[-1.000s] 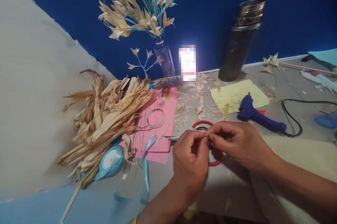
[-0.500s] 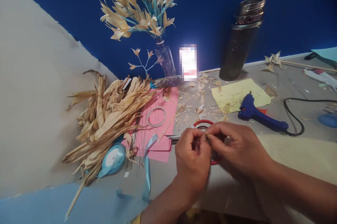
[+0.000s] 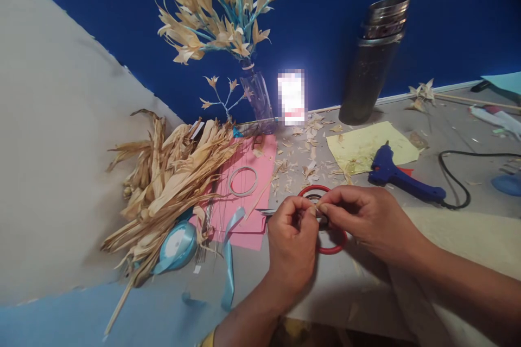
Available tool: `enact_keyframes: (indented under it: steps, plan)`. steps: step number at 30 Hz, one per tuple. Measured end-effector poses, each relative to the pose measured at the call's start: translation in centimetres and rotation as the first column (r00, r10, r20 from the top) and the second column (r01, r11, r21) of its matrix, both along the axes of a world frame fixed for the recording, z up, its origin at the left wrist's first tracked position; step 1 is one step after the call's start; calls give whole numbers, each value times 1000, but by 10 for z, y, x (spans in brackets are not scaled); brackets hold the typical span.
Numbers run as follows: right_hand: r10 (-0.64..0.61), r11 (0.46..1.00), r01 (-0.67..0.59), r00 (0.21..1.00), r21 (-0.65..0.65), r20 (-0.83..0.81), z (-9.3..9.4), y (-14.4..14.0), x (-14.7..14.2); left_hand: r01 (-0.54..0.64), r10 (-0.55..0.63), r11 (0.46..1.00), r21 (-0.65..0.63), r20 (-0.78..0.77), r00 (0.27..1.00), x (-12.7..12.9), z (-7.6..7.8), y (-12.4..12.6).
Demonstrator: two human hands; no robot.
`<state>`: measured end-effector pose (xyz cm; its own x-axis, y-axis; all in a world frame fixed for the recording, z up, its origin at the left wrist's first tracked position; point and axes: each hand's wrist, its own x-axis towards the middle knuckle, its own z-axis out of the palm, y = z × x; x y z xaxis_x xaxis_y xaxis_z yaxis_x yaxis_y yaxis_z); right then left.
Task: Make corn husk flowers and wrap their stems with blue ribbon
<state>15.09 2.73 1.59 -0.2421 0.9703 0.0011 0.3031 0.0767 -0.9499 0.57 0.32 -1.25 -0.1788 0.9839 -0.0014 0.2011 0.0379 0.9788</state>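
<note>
My left hand (image 3: pixel 293 238) and my right hand (image 3: pixel 366 216) meet fingertip to fingertip above the table, both closed in a pinch. Between them is something tiny that the fingers mostly hide; I cannot make out its kind. Under the hands lies a pair of scissors with red handles (image 3: pixel 334 250), its blades pointing left over pink paper (image 3: pixel 248 239). A light blue ribbon (image 3: pixel 228 271) trails down to the left of my left hand. Beyond my right hand rests a blue glue gun (image 3: pixel 407 183), its black cord curving off to the right.
Dried corn husks (image 3: pixel 175 184) are heaped at left beside a ribbon roll (image 3: pixel 177 246). Behind stand a plastic bottle (image 3: pixel 257 94) with husk flowers (image 3: pixel 220 16) and a dark flask (image 3: pixel 370 75). Yellow paper (image 3: pixel 366 146), husk scraps (image 3: pixel 311 143) and a silvery ring (image 3: pixel 243 181) lie on the table.
Both hands stay pinched together; the left has shifted slightly left and the right fingers have turned a little, showing more of the lower red scissor handle. The view has moved slightly.
</note>
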Motion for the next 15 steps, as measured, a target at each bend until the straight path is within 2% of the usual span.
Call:
enact_keyframes:
  steps: [8,11,15]
  plan:
    - [-27,998,23,997,50,69,0,-1,-1,-14,17,999,31,-90,996,3,4,-5]
    - [-55,996,48,995,81,81,-1,-2,0,-7,9,999,35,-73,997,6,6,-5]
    - [-33,999,33,999,5,15,-1,-1,0,8,-8,1000,14,-8,1000,7,12,-2]
